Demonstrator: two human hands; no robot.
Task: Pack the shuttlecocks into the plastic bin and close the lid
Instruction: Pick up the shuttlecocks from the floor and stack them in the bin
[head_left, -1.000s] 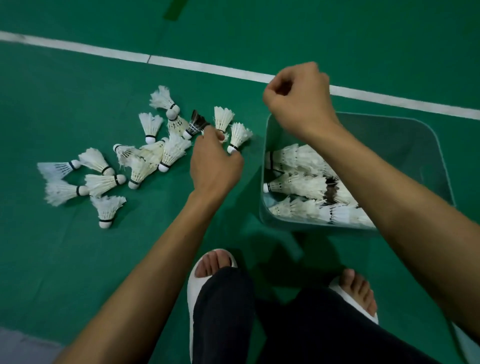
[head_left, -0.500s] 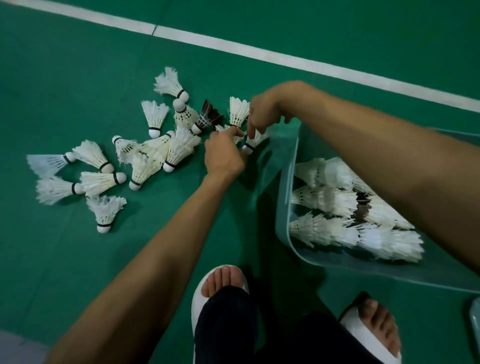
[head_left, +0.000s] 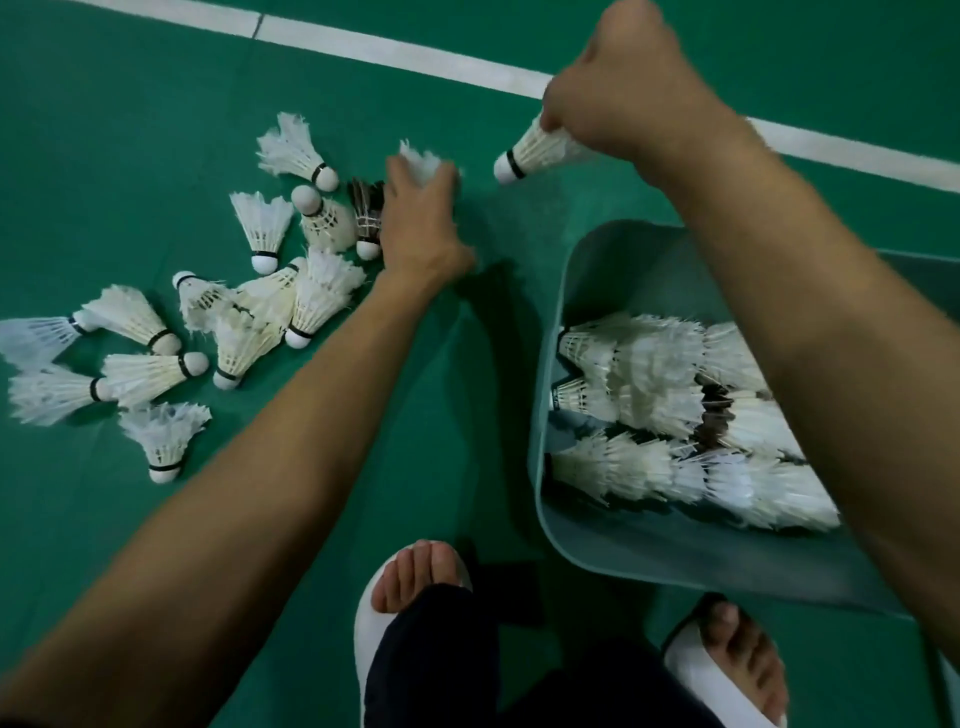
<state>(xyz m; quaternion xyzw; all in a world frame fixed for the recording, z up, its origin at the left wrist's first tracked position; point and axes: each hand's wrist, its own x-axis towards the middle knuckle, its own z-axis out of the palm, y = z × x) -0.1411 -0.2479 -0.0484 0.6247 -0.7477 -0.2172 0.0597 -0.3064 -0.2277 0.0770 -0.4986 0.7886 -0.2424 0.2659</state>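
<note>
Several white shuttlecocks (head_left: 270, 306) lie loose on the green court floor at the left, with one dark-feathered shuttlecock (head_left: 368, 218) among them. My left hand (head_left: 421, 218) is down at the pile's right edge, fingers curled round a white shuttlecock (head_left: 423, 158) whose feathers stick out above the knuckles. My right hand (head_left: 618, 88) is raised over the floor beyond the bin and grips another white shuttlecock (head_left: 530, 153) by its feathers, cork pointing down-left. The translucent plastic bin (head_left: 597, 540) stands at the right, holding several rows of shuttlecocks (head_left: 665, 415). My right forearm hides part of the bin.
A white court line (head_left: 395, 52) crosses the floor at the top. My two feet in white slides (head_left: 410, 592) are at the bottom, close to the bin's near wall. Green floor lies bare between the pile and the bin. No lid shows in view.
My right hand has lifted away from the pile, up and to the right, carrying a shuttlecock. My left hand stays at the pile's edge, now holding one of its own.
</note>
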